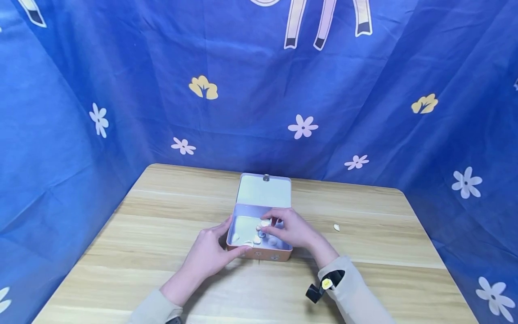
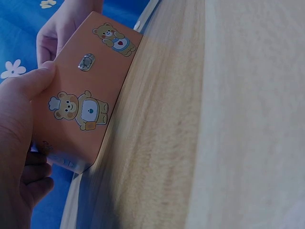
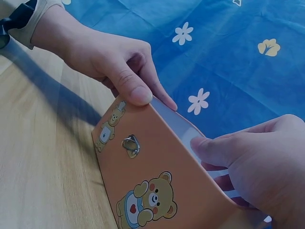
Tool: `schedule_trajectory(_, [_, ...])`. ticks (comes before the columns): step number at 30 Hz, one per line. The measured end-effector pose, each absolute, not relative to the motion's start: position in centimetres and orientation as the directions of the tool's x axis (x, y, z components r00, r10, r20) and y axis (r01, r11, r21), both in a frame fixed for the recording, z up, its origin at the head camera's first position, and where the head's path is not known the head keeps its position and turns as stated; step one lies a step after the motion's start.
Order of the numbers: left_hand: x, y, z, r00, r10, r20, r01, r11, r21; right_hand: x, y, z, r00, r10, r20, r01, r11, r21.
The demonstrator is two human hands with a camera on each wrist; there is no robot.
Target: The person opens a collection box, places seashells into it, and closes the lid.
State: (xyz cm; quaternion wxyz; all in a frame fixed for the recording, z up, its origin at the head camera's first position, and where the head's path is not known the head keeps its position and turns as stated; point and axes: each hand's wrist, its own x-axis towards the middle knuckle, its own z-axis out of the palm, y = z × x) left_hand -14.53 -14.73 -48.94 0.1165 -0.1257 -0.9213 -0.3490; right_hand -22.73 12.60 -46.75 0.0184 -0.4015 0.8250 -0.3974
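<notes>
An orange tin box (image 1: 259, 253) with bear prints and a metal clasp (image 2: 86, 62) stands on the table, its lid (image 1: 263, 191) tipped back. My left hand (image 1: 210, 252) grips its front left corner, thumb over the front rim and fingers along the left side. Over the inside of the box is my right hand (image 1: 289, 227), thumb and forefinger pinching a whitish seashell (image 1: 265, 222). Several pale shells lie on the box floor, among them one shell (image 1: 256, 240) near the front wall. In the right wrist view, the box wall hides my right fingertips.
One small white shell (image 1: 336, 227) lies on the wooden table (image 1: 170, 202), right of the box. A blue curtain (image 1: 251, 112) with flower prints hangs behind the table and along both sides. A black strap (image 1: 333, 279) circles the right wrist.
</notes>
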Motion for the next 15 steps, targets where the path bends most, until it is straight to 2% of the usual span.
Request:
schedule_trajectory(8, [-14.6,-14.6,-49.0,-0.936,0.159,0.313,0.326,0.725,0.606,-22.9,13.0,-46.7,-0.683,-0.671,0.287,-0.646,0.372,-0.666])
schedule_trajectory(15, [-14.6,-14.7,-49.2,-0.941,0.15,0.302,0.311,0.732,0.606,-22.6,14.3,-45.7,-0.69,-0.618,0.376,-0.662,0.329,-0.673])
